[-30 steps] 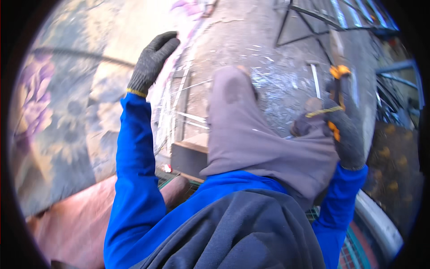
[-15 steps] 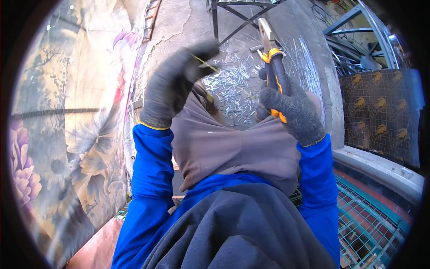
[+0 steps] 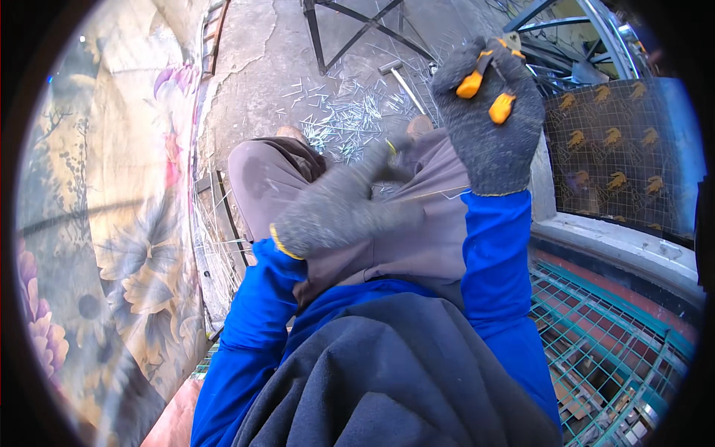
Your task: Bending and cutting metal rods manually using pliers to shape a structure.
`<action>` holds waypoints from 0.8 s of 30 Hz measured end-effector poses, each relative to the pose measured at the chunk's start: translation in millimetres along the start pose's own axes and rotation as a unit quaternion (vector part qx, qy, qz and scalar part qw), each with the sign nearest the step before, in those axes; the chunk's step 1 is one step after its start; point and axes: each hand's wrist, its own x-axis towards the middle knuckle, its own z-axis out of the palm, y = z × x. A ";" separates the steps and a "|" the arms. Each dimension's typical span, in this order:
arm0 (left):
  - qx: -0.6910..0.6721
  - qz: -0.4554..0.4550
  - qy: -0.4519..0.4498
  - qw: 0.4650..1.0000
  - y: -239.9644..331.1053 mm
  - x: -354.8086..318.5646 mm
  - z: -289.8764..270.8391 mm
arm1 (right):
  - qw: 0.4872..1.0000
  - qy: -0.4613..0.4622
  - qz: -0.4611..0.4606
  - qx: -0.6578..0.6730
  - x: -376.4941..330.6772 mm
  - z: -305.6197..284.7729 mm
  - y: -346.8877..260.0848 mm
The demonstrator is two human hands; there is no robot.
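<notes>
Right hand at 1 o'clock, clenched round orange-handled pliers; left hand pinches thin wire. Wire-cutting step seems underway; next needs jaws aligned on wire.

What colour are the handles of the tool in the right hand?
Orange, on the tool handles in the gloved right hand; head view.

The left hand is motion-blurred; the right glove hides the pliers' head.

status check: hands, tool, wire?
Right hand shut on orange-handled pliers, raised. Left hand blurred over the lap, grip unclear, next to a thin wire. Cut wire bits litter the concrete ahead. Nothing blocking.
</notes>
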 end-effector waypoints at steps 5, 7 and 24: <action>0.071 0.012 -0.144 0.987 -23.9 18.9 2.0 | 0.992 -0.088 0.091 0.008 5.4 22.9 -22.6; -0.053 -0.042 -0.128 0.989 -30.1 29.9 -16.1 | 0.978 -0.147 0.151 -0.007 2.9 32.9 -17.7; -0.499 0.104 -0.230 0.829 20.3 37.4 -86.9 | 0.590 -0.484 0.273 -0.586 -82.3 -23.0 69.2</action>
